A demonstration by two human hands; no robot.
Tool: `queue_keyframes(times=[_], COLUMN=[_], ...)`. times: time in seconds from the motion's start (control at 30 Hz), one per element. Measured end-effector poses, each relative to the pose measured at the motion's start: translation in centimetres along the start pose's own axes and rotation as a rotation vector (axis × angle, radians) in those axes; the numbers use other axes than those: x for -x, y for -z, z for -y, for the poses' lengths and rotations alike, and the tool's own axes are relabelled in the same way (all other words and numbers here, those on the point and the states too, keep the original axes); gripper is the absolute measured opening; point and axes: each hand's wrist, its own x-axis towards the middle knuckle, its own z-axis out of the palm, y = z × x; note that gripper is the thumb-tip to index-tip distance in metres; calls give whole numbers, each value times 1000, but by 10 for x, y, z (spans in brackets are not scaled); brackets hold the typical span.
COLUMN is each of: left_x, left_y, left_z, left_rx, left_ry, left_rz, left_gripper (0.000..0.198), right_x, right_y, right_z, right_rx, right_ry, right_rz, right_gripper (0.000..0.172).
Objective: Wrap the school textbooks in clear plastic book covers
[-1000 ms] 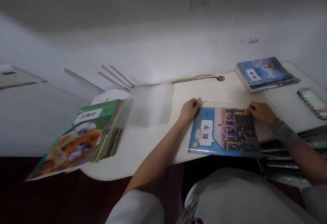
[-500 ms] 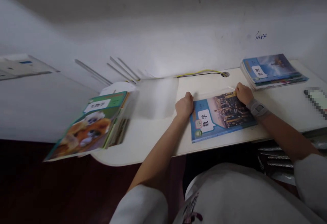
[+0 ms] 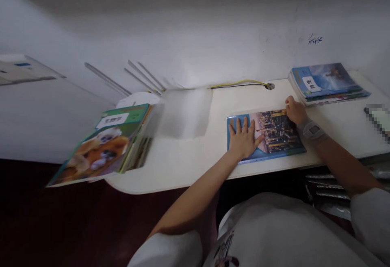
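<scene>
A blue textbook (image 3: 276, 133) with a night city picture lies on the white desk in front of me. My left hand (image 3: 243, 139) is open, its fingers spread flat over the left half of the cover. At the upper right corner of the textbook, my right hand (image 3: 295, 110) is closed in a pinch. A faint clear plastic book cover (image 3: 256, 111) edges past the top of the textbook, and the right fingers seem to hold it. The fingertips themselves are partly hidden. Another clear plastic sheet (image 3: 189, 114) lies flat to the left.
At the left end of the white desk (image 3: 179, 161) is a stack of books (image 3: 103, 141), a green one on top, overhanging the edge. A second stack (image 3: 326, 80) stands at the back right. A blurred-out device (image 3: 378, 118) lies far right. Yellow and black cables (image 3: 237, 83) run along the wall.
My left hand has let go at the textbook's upper left corner, moved right and spread open on its cover. The right hand stays at the upper right corner. The view has shifted slightly.
</scene>
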Motion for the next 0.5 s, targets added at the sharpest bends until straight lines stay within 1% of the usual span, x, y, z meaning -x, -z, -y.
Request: queue_keyframes(times=[0.03,0.1,0.17,0.23,0.27,0.33,0.4,0.47,0.5], left_x=[-2,-5,-4,0,3,9,14,15,14], left_y=[-2,-3,-1,0,-1,-1,-2,0,3], left_z=[1,1,0,0,1,6,13,16,16], left_rx=[3,12,19,18,14,6,6,-4,-21], left_ry=[1,-4,-9,-17,-14,11,48,69,75], left_rz=[-23,-38,-36,-46,-62,-97,-105,-82,-71], left_gripper=[78,79,76,69,65,61,59,59,59], right_x=[2,13,31,53,64,82,93,95,93], right_y=[4,11,13,10,7,1,0,5,9], right_z=[5,24,49,68,71,63,39,16,8], right_rx=[23,46,24,-33,-58,-67,-28,19,45], right_ry=[28,134,331,566,612,624,534,446,429], right_rz=[-18,-69,-80,30,72,117,120,119,120], right_gripper=[34,36,40,45,46,51,54,55,54])
